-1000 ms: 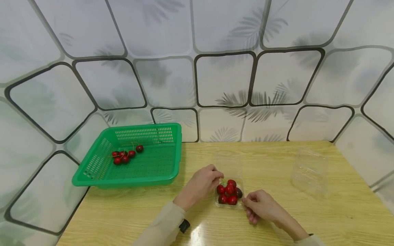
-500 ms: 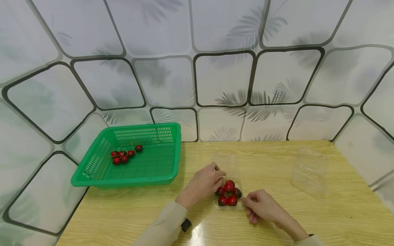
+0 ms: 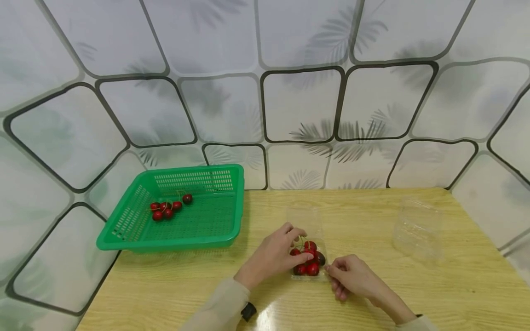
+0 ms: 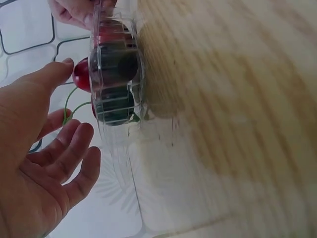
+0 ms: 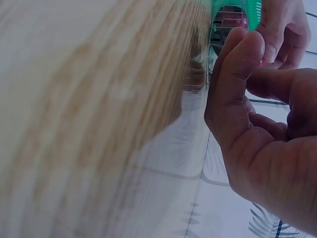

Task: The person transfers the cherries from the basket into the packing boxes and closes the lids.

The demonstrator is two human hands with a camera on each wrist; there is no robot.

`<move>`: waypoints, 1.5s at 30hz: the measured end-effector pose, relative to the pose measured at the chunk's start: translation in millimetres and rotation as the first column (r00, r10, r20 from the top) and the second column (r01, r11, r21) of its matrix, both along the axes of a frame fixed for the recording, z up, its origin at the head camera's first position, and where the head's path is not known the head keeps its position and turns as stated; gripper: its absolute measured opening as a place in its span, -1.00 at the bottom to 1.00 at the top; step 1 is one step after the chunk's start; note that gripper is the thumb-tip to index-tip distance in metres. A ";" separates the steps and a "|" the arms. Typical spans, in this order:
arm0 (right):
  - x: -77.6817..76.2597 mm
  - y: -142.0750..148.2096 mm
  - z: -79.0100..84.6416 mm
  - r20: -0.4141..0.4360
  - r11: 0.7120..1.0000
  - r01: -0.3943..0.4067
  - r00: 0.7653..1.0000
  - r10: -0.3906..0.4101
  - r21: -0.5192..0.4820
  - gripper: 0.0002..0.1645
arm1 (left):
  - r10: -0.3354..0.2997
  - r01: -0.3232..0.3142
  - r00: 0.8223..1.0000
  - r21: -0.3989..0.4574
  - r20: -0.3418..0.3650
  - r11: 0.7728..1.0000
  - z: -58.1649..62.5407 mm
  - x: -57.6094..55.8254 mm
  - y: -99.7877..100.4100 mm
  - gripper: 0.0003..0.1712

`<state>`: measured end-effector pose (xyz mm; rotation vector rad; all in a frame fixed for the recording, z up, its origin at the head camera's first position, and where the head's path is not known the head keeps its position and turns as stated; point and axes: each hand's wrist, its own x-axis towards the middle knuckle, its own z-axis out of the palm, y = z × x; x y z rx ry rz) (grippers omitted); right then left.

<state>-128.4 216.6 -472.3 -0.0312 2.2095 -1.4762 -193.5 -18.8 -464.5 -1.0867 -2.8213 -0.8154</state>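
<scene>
A clear plastic clamshell box lies on the table with several dark red cherries piled in its base. Its lid is folded back, away from me. My left hand is over the box from the left, thumb tip at a cherry and fingers spread loosely. In the left wrist view the thumb reaches a cherry standing above the rim, and a green stem runs by the index finger. My right hand pinches the box's right edge between thumb and curled index finger.
A green plastic basket stands at the left, with several stemmed cherries in its left part. At the right of the wooden table is another clear plastic box. Patterned wall covering rises behind the table.
My left hand, first at the box's far left corner, has moved the cherries about, and its thumb now reaches over them, fingers spread. The right hand stays at the box's edge.
</scene>
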 end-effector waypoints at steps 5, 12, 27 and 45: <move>-1.1 0.2 0.6 -0.005 1.000 -0.003 1.000 0.003 0.002 -0.58 | 0.024 -0.024 0.999 -0.010 0.045 1.000 1.5 1.0 4.9 -0.45; -2.5 -1.0 2.1 0.001 1.000 -0.003 1.000 0.003 0.016 -0.58 | 0.026 -0.019 0.997 -0.086 0.072 0.996 7.1 -0.5 7.4 -0.54; -3.2 -1.7 3.5 0.004 1.000 -0.003 1.000 0.003 0.020 -0.59 | 0.057 -0.039 0.995 -0.196 0.084 0.980 20.3 -0.2 14.7 -0.73; -0.6 -1.3 1.6 0.001 1.000 -0.003 1.000 0.003 0.010 -0.57 | 0.073 -0.060 0.982 -0.082 0.175 0.995 15.8 -3.1 6.2 -0.82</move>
